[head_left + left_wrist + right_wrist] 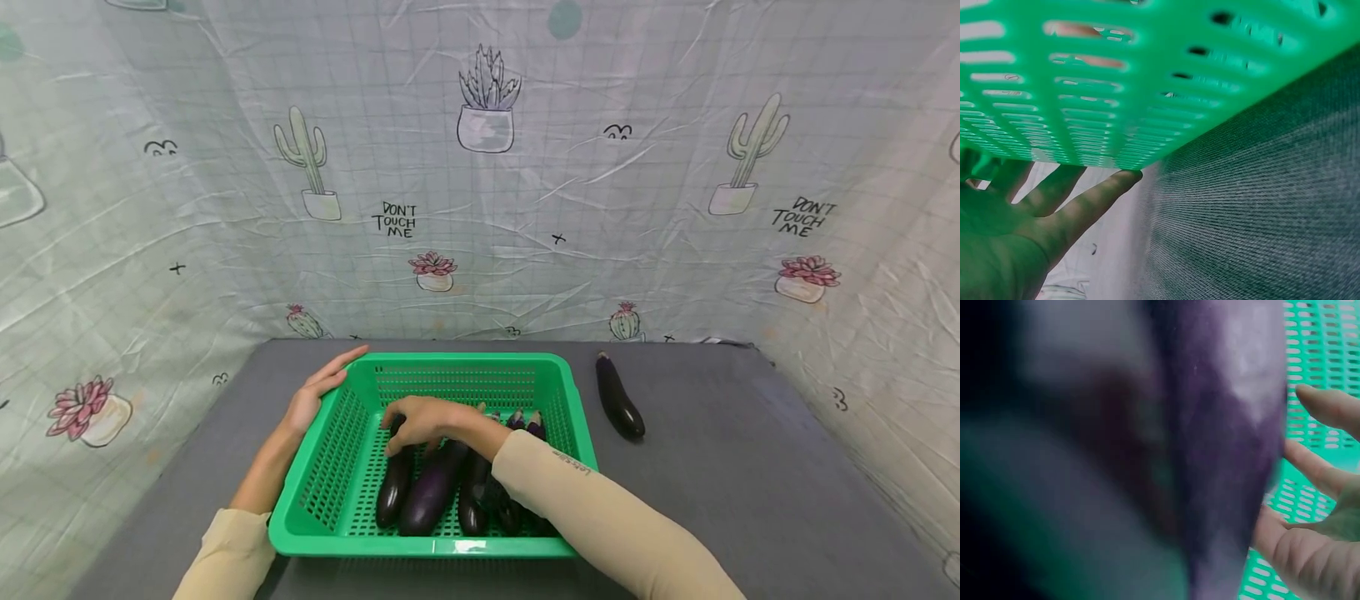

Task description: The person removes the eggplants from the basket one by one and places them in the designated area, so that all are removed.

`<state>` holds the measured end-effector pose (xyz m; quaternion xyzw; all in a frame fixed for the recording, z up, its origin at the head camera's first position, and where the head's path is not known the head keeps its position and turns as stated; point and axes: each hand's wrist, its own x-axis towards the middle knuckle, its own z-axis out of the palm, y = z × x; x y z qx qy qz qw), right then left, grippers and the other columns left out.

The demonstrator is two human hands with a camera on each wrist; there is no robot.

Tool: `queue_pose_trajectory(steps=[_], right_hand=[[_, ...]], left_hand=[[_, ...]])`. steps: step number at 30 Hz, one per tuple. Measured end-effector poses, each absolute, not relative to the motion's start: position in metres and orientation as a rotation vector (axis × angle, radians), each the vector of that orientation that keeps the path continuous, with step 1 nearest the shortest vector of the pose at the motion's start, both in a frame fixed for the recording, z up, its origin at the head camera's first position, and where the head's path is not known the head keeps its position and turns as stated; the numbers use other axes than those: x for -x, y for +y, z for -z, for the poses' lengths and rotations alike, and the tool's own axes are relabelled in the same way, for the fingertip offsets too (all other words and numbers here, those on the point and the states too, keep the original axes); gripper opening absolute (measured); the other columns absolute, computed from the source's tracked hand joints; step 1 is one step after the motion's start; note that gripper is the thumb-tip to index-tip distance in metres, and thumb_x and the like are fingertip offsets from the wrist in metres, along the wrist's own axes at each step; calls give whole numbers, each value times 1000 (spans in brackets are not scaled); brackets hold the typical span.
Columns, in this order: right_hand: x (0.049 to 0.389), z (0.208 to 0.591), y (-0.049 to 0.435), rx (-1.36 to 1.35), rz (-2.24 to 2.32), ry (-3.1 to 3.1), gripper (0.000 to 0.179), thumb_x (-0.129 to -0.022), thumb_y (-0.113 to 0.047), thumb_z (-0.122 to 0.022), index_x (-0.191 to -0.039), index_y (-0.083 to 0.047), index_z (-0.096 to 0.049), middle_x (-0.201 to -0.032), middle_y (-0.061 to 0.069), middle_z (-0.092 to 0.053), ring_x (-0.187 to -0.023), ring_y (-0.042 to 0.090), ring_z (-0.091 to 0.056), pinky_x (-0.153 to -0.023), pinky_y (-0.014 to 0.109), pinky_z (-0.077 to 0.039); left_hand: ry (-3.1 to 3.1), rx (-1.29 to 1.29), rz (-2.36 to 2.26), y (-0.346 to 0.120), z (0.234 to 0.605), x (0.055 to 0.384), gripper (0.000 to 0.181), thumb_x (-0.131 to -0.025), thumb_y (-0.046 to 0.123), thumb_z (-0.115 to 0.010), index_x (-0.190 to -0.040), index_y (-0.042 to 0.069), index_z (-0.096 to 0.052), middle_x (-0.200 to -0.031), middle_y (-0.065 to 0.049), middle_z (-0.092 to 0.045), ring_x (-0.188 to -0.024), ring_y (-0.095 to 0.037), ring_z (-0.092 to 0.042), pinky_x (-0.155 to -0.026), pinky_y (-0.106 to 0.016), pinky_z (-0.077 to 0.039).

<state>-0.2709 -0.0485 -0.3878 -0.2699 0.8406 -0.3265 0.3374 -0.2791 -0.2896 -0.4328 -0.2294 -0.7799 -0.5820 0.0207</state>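
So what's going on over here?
A person is handling eggplants in a green basket. The left hand rests against the basket's left side, fingers straight. The right hand is reaching in, at the far end of the leftmost eggplant; I can't tell whether it has a grip. Other eggplants lie beside that one, and a lone eggplant lies outside on the grey tabletop, to the basket's right.

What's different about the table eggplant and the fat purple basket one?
The table eggplant is slim; the basket eggplant is fatter. The table eggplant looks nearly black; the basket eggplant looks more purple. The table eggplant lies alone; the basket eggplant lies among others. Both are shiny.
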Motion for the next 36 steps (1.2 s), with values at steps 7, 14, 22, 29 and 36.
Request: queue_pose_trajectory(steps=[7, 14, 22, 29, 36], right_hand=[[268, 396, -51, 705, 836, 2286, 51, -92, -27, -80, -138, -13, -62, -153, 13, -49, -79, 18, -71, -72, 34, -61], [267, 397, -51, 676, 926, 2238, 52, -89, -19, -83, -137, -10, -63, -151, 15, -50, -89, 17, -67, -73, 34, -62], [269, 392, -50, 667, 1005, 2156, 58, -87, -9, -83, -140, -5, -59, -141, 16, -55, -83, 18, -69, -74, 39, -64], [274, 384, -47, 683, 1059, 2082, 60, -87, -5, -81, -142, -7, -57, -157, 14, -41, -84, 19, -66, -78, 46, -63], [277, 373, -44, 700, 1126, 2016, 60, -87, -1, -80, -142, -8, -57, -143, 8, -50, -79, 16, -61, -82, 50, -62]], left_hand=[[-2414, 712, 1804, -290, 434, 279, 50, -114, 17, -30, -158, -5, -34, -168, -26, -23, -156, -52, -3, -117, -78, -2], [-2425, 704, 1789, -290, 435, 280, 51, -114, 17, -29, -158, -6, -32, -167, -29, -20, -155, -52, -4, -117, -78, -3], [-2428, 692, 1813, -291, 435, 281, 52, -114, 19, -29, -158, -7, -31, -167, -33, -16, -156, -50, -3, -118, -77, -2], [-2435, 692, 1794, -291, 436, 281, 51, -114, 18, -29, -158, -7, -32, -167, -33, -17, -156, -51, -2, -117, -79, -2], [-2441, 686, 1789, -291, 435, 281, 51, -113, 17, -30, -158, -7, -33, -167, -33, -16, -155, -53, -2, -116, -80, -2]])
